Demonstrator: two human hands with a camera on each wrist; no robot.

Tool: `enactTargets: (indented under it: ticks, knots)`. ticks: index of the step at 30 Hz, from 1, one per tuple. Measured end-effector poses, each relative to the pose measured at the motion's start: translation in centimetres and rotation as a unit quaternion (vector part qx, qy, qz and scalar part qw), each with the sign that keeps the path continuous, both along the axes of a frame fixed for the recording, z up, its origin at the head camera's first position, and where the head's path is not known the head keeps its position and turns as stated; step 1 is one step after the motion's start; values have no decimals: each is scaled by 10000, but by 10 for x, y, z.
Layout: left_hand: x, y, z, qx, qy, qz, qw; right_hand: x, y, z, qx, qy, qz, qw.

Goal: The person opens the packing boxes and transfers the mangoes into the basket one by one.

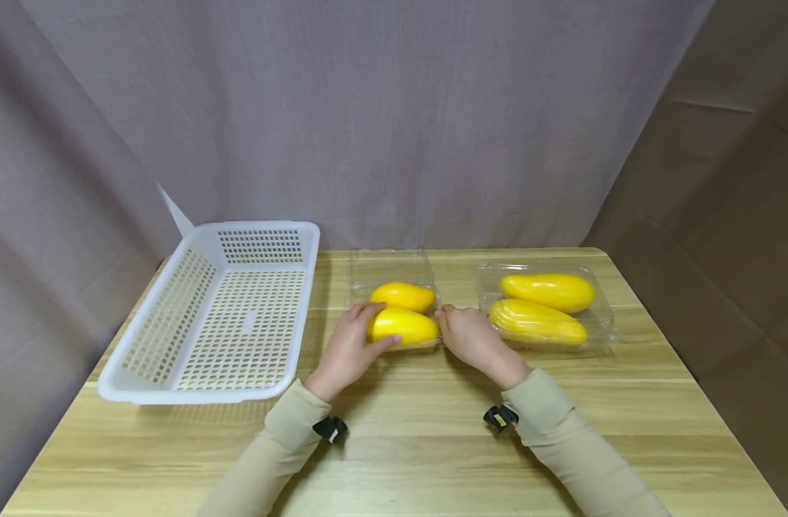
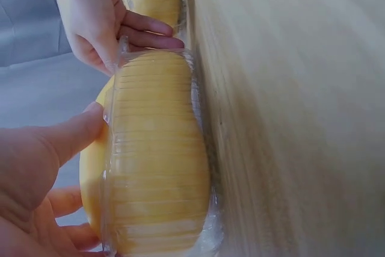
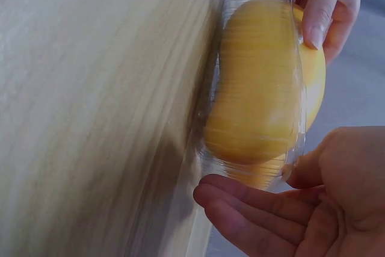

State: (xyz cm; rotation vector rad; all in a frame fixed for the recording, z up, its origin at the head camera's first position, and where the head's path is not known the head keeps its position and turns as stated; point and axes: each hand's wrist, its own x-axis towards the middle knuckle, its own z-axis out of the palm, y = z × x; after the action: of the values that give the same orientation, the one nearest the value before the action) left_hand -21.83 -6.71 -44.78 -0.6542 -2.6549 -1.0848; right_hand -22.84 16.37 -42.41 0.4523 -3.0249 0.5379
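In the head view, an open clear plastic clamshell box (image 1: 392,267) lies mid-table with its lid tipped back. It bears two yellow mangoes, a rear mango (image 1: 402,295) and a front mango (image 1: 407,327). My left hand (image 1: 347,350) grips the front mango from its left end, thumb on the near side and fingers over the far side. At the box's right end, my right hand (image 1: 474,337) pinches the rim; in the right wrist view its thumb is at the rim and its fingers (image 3: 240,200) lie along the end wall. The front mango sits inside the ribbed wall.
On the right stands a closed clear box (image 1: 602,316) with two more yellow mangoes. A white perforated basket (image 1: 303,316) takes up the left side of the wooden table (image 1: 420,445). Grey curtain (image 1: 394,129) hangs right behind the table's far edge.
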Motion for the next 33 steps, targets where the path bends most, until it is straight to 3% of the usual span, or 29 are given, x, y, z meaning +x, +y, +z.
enactTargets:
  ticks: [5,13,24,33]
  knots:
    - [-2,1,0,131,21,27,9999,1,-1,-1,-29,-43,-81,10000]
    - [-5,0,-1,121,220,47,9997,0,-3,-7,-101,239,-166,9995]
    - [-5,1,-6,133,181,-43,9997,3,0,-19,-792,-336,-363,9956]
    - [-4,0,-5,-159,136,-8,9998,0,0,-19,-1007,-388,-353,9935]
